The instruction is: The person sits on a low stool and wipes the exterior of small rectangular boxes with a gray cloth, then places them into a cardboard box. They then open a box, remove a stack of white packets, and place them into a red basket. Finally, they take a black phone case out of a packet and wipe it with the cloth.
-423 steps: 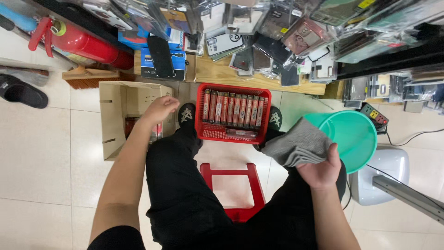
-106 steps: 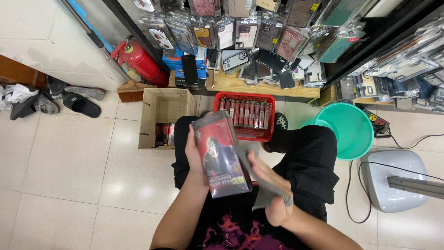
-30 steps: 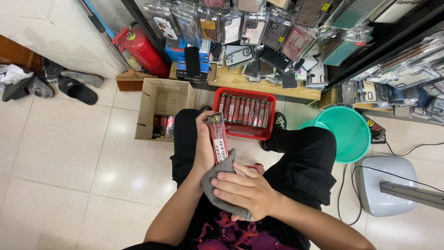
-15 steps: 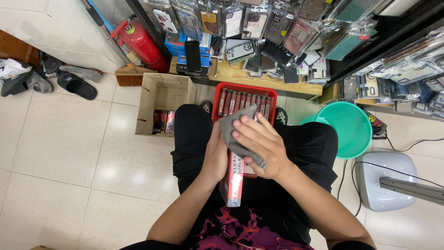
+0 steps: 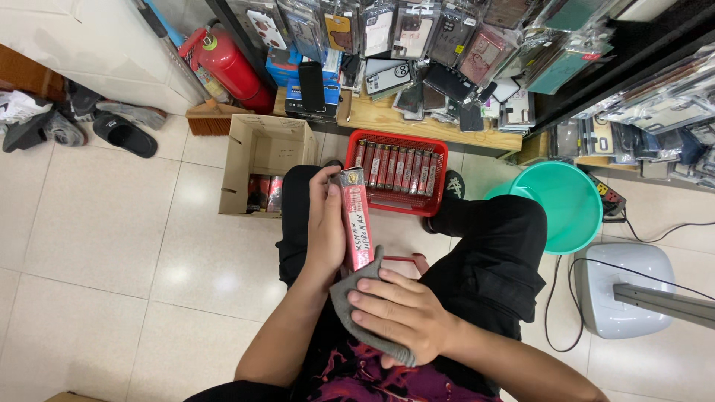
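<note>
Both hands on a slim red packaged case, held on edge above the lap.

The right hand point(image 5: 398, 313) presses a grey cloth point(image 5: 350, 305) with fingers closed against the near end of the red case point(image 5: 356, 219); the left hand point(image 5: 326, 227) is clamped along its left side. The case's long axis runs away from the body, far end pointing toward the red basket point(image 5: 439, 175) of similar cases just beyond the grip. Left of that stands a cardboard box point(image 5: 246, 156); right, a green basin point(image 5: 570, 205).
</note>
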